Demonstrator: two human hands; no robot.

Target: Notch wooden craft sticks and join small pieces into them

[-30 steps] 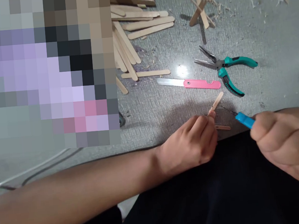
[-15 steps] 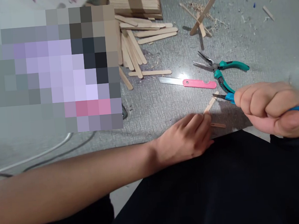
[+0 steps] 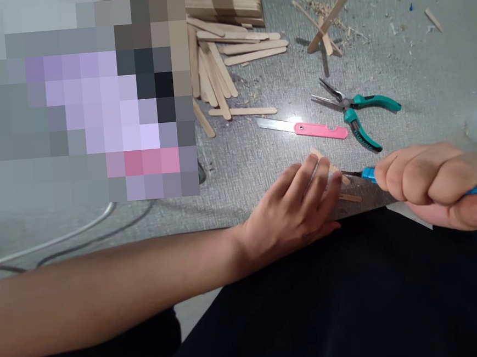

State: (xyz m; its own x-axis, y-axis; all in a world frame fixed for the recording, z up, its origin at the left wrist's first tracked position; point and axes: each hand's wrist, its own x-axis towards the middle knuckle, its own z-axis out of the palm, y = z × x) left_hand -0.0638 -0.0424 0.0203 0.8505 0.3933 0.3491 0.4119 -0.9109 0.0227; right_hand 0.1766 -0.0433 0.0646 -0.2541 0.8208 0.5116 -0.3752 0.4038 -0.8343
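My left hand (image 3: pixel 294 210) lies low over the tabletop, its fingers pressing a short piece of wooden craft stick (image 3: pixel 346 180) down at a slant. In my right hand (image 3: pixel 437 185) is a blue utility knife (image 3: pixel 369 175), gripped in a fist. Its dark, narrow blade points left and meets or nearly meets the stick close to my left fingertips; exact contact is unclear. Just below, another slim stick piece (image 3: pixel 351 197) with a slot or mark rests near the table edge. My left fingers hide part of the held stick.
Beyond my hands lie a pink folding knife (image 3: pixel 320 131) with its blade out and green-handled pliers (image 3: pixel 346 104), jaws apart. Loose craft sticks (image 3: pixel 213 73) are heaped before a stacked bundle (image 3: pixel 220 4). Crossed sticks (image 3: pixel 328 25) stand among shavings. A white cable (image 3: pixel 62 242) runs at left; pixelation covers the upper left.
The stick has turned from leaning up-right to slanting down-right. My left fingers have spread over it. The knife has shifted slightly downward, its blade now beside the stick's lower end.
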